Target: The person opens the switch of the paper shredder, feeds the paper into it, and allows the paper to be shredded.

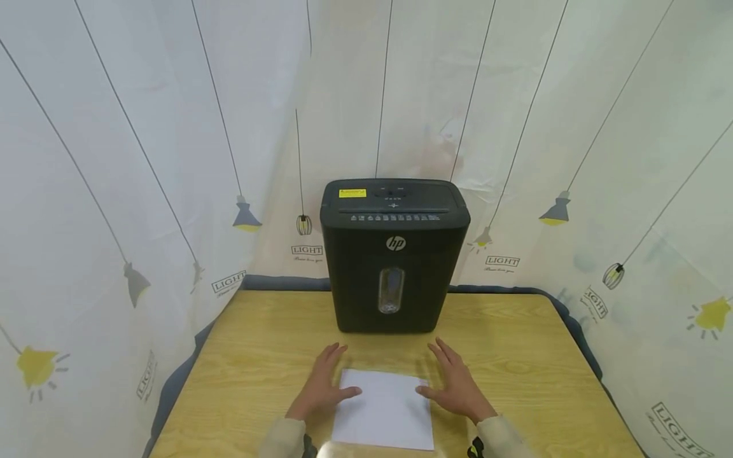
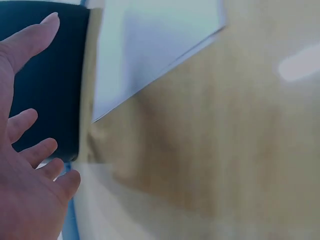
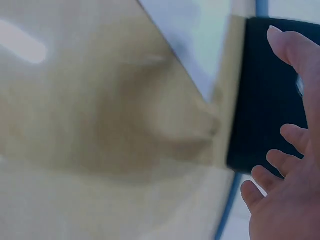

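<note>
White paper (image 1: pixel 385 410), apparently more than one sheet by its edge in the left wrist view, lies on the wooden table. My left hand (image 1: pixel 324 385) hovers by its left edge, thumb over the paper and fingers spread. On the opposite side my right hand (image 1: pixel 456 383) is held the same way, its thumb near the right edge. Neither hand grips anything. Behind the paper stands a black HP paper shredder (image 1: pixel 361 273), upright, with a small clear window on its front. Both wrist views show the hands' fingers apart, with the shredder (image 2: pixel 50 95) beyond them.
The wooden table (image 1: pixel 252 356) has a dark blue edge (image 1: pixel 286 283) along its back and sides. A white curtain (image 1: pixel 355 83) printed with hanging lamps surrounds it behind and at both sides. A yellow label (image 1: pixel 352 193) sits on the shredder's top.
</note>
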Available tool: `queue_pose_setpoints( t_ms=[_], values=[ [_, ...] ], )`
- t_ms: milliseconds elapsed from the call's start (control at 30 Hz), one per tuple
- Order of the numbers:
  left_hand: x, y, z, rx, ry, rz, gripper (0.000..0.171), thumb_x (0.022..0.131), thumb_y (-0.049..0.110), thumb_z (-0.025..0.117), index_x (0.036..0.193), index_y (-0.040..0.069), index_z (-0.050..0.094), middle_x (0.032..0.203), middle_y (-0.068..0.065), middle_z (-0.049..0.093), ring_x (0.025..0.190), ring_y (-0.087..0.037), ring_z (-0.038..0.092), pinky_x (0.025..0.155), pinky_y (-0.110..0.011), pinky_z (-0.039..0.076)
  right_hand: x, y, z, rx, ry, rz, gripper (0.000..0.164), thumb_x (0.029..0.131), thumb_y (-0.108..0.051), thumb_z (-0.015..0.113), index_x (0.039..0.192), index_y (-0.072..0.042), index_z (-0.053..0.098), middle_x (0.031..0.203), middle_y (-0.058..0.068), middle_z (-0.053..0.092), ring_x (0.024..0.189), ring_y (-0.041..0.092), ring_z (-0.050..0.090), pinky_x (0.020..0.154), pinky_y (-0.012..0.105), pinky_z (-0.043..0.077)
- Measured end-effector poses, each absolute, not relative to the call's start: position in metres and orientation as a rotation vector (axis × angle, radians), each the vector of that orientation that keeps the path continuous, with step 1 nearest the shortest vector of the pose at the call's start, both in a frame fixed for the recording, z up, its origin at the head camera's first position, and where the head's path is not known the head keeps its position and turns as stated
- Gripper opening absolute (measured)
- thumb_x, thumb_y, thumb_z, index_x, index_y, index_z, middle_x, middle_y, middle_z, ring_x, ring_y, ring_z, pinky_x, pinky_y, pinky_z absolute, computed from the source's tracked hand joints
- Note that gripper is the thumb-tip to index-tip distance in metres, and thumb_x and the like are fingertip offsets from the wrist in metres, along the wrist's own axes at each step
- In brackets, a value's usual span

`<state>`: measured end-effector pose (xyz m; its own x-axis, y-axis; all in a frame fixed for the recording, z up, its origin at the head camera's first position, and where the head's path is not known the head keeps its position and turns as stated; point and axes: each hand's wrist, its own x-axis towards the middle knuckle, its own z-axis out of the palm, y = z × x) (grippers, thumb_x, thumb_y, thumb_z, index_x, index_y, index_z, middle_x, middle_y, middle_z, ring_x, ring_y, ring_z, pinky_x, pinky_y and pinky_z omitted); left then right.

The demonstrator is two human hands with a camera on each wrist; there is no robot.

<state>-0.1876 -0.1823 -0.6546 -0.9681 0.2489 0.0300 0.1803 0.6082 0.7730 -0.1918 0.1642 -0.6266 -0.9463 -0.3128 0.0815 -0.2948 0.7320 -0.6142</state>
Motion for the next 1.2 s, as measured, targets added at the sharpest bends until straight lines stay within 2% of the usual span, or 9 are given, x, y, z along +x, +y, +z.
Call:
queue_pose_setpoints(
  t_ms=[300,433,600,767,1000,1200],
  values=[
    [-0.167,-0.171,-0.675,0.431,2.785,1.239,0.102,0.071,0.044,0.092,0.152,0.007,0.044,0.162,-0.025,0.035,0.153,-0.052,0.02,0.118,-0.072,0.025,-0.168,0.146,-0.655,-0.544,2.825,-0.998,0.098,0.077,-0.048,0.087,0.154,-0.005,0.043,0.165,0.019,0.034,0.149,0.044,0.035,0.116,0.064,0.036],
    [-0.16,-0.168,-0.677,0.423,2.777,1.209,0.102,0.068,0.043,0.093,0.153,0.009,0.045,0.164,-0.02,0.035,0.155,-0.048,0.02,0.119,-0.068,0.026,-0.163,0.143,-0.661,-0.568,2.832,-0.94,0.097,0.076,-0.049,0.087,0.152,-0.005,0.045,0.163,0.018,0.039,0.148,0.042,0.038,0.116,0.062,0.037],
    [-0.153,-0.164,-0.678,0.4,2.757,1.13,0.093,0.071,0.043,0.091,0.149,0.012,0.052,0.167,-0.012,0.033,0.156,-0.043,0.021,0.121,-0.066,0.023,-0.162,0.142,-0.665,-0.589,2.87,-0.859,0.086,0.08,-0.043,0.086,0.148,-0.005,0.05,0.16,0.015,0.044,0.147,0.038,0.041,0.116,0.059,0.039],
    [-0.15,-0.163,-0.678,0.413,2.788,1.118,0.083,0.074,0.04,0.089,0.144,0.007,0.057,0.165,-0.013,0.036,0.155,-0.043,0.024,0.121,-0.067,0.021,-0.16,0.141,-0.665,-0.592,2.903,-0.821,0.076,0.085,-0.041,0.082,0.146,-0.005,0.054,0.158,0.014,0.047,0.147,0.037,0.042,0.117,0.057,0.038],
    [-0.151,-0.163,-0.683,0.427,2.819,1.122,0.081,0.076,0.042,0.087,0.143,0.008,0.058,0.165,-0.012,0.037,0.155,-0.041,0.026,0.124,-0.063,0.018,-0.156,0.139,-0.662,-0.594,2.93,-0.783,0.065,0.09,-0.04,0.077,0.141,-0.004,0.06,0.157,0.013,0.049,0.148,0.037,0.043,0.117,0.056,0.038],
    [-0.149,-0.162,-0.682,0.41,2.814,1.136,0.08,0.076,0.04,0.088,0.143,0.008,0.059,0.165,-0.013,0.037,0.155,-0.041,0.026,0.123,-0.064,0.019,-0.155,0.138,-0.661,-0.588,2.93,-0.79,0.062,0.09,-0.039,0.077,0.139,-0.006,0.061,0.155,0.014,0.052,0.145,0.038,0.046,0.116,0.057,0.039]
  ],
)
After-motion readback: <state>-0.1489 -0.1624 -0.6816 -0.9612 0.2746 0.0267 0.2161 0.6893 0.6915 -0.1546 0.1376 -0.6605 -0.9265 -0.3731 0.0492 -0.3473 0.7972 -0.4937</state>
